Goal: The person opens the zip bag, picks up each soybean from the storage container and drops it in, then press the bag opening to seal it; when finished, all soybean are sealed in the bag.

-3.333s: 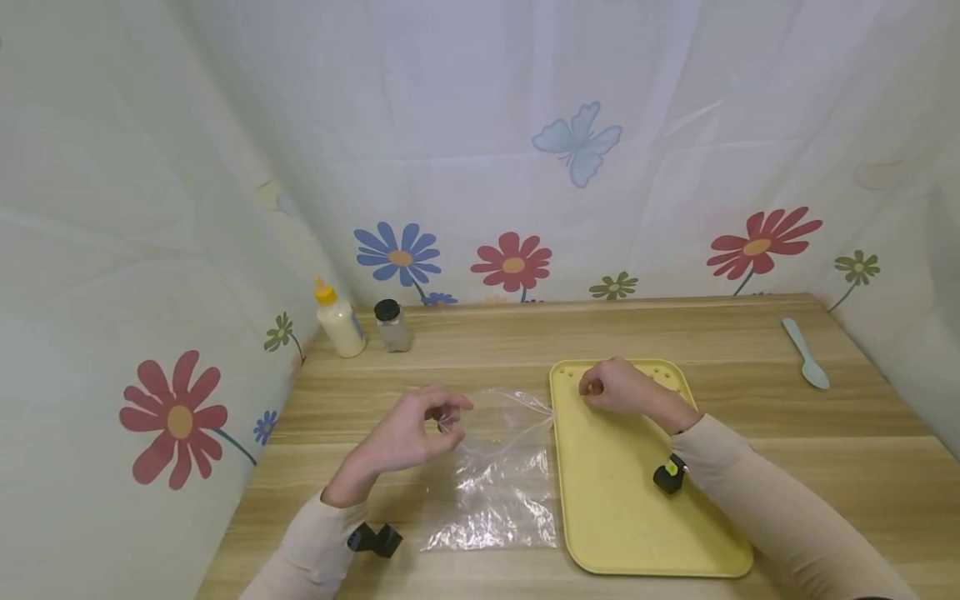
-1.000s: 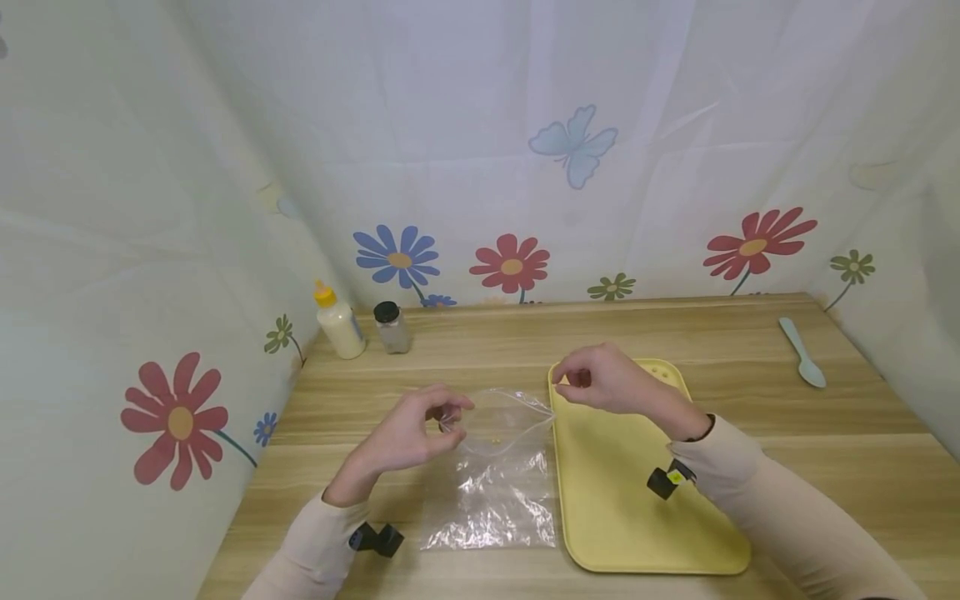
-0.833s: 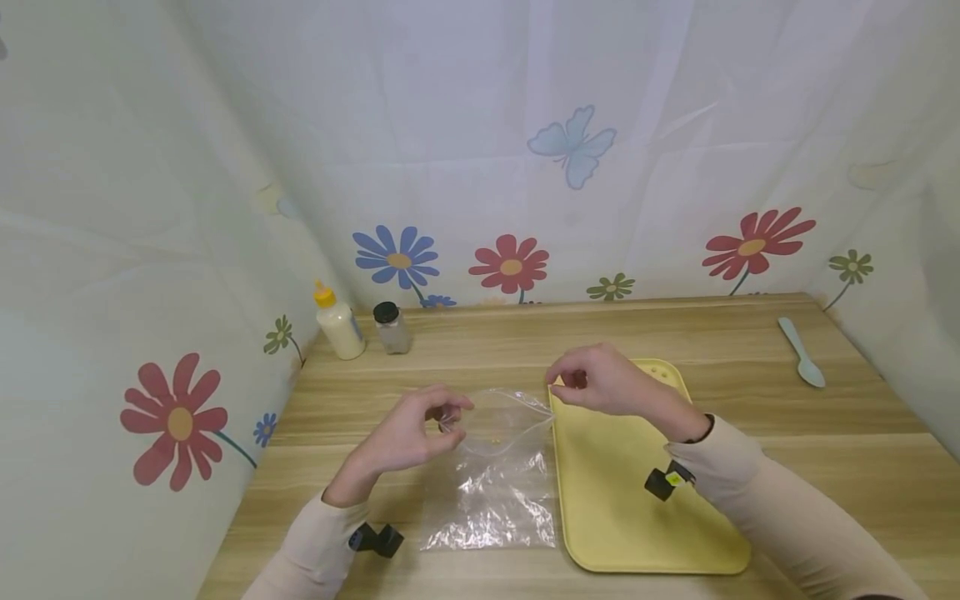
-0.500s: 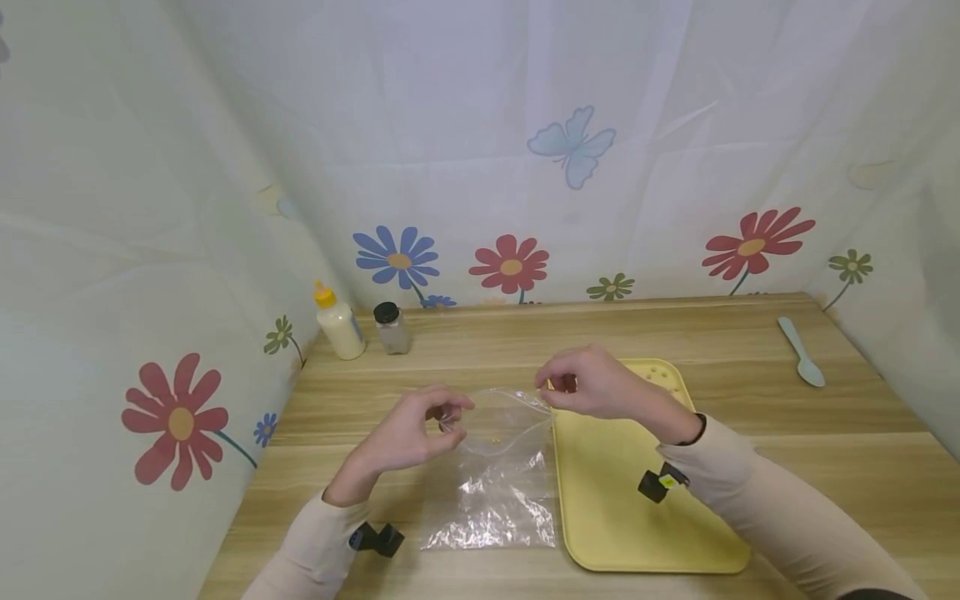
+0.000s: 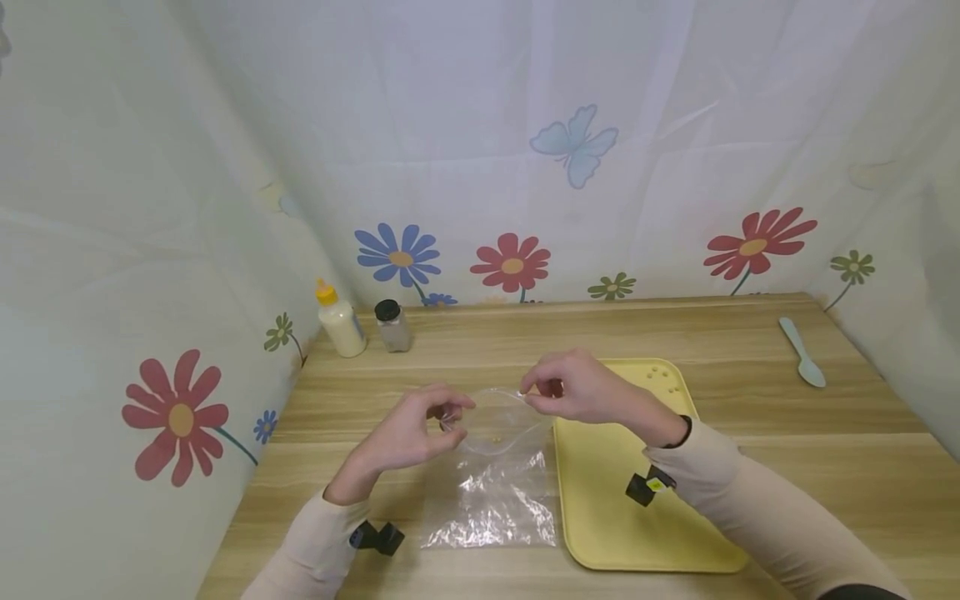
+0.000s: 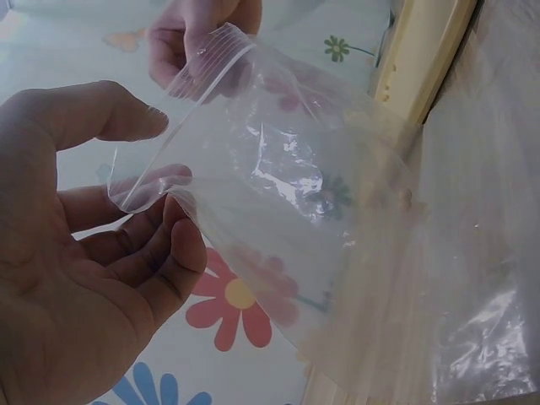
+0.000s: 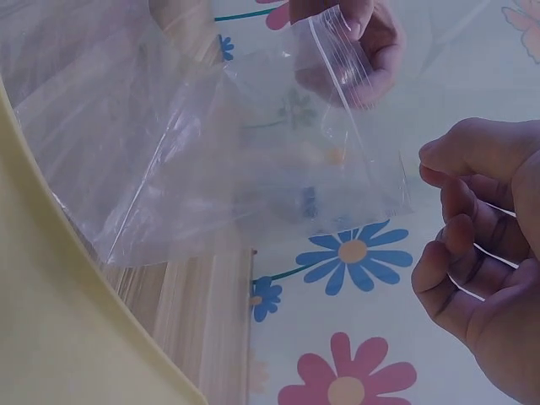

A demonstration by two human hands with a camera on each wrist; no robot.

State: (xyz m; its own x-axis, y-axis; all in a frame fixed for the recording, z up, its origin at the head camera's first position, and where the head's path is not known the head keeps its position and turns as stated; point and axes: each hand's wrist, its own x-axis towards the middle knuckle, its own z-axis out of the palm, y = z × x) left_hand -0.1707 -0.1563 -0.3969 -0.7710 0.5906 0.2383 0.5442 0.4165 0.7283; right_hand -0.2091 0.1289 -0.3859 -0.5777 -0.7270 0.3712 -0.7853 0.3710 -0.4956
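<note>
My left hand (image 5: 405,429) holds a clear zip-lock bag (image 5: 495,504) by the left end of its mouth, fingers curled at the rim and thumb apart. The mouth gapes in an oval, and a few tiny yellow round pieces (image 5: 496,439) show through the plastic. My right hand (image 5: 581,387) hovers at the right side of the mouth, its fingertips close to the rim. In the right wrist view, the thumb and index fingertips (image 7: 432,160) pinch together; the small piece between them is hidden. A yellow tray (image 5: 637,533) lies under the right forearm.
Several small round yellow pieces (image 5: 655,368) sit at the tray's far right corner. A yellow-capped bottle (image 5: 343,327) and a black-lidded jar (image 5: 393,328) stand at the back left. A pale spoon (image 5: 804,354) lies at the right. A flowered curtain (image 5: 465,167) borders the table.
My right hand has moved left from the tray's far left part to the bag's mouth, fingertips still pinched. My left hand and the bag have stayed put.
</note>
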